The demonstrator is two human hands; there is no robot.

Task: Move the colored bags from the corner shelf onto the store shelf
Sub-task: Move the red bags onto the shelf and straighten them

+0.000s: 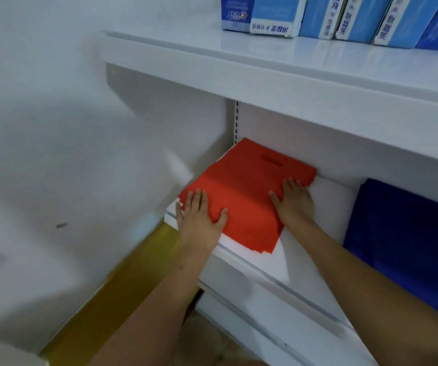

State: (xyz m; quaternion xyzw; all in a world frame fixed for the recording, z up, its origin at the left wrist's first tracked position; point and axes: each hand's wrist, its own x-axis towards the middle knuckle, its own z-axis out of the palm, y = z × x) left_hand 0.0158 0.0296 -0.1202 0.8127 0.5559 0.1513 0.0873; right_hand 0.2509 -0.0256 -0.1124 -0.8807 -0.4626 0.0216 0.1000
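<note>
On the store shelf (286,262), your left hand (199,220) and right hand (295,203) lay flat with fingers straight, pressing the red bags (244,191), gripping nothing. The stack sat at the shelf's left end. Blue bags (408,233) lay to its right, blue boxes (344,17) on the shelf above.
</note>
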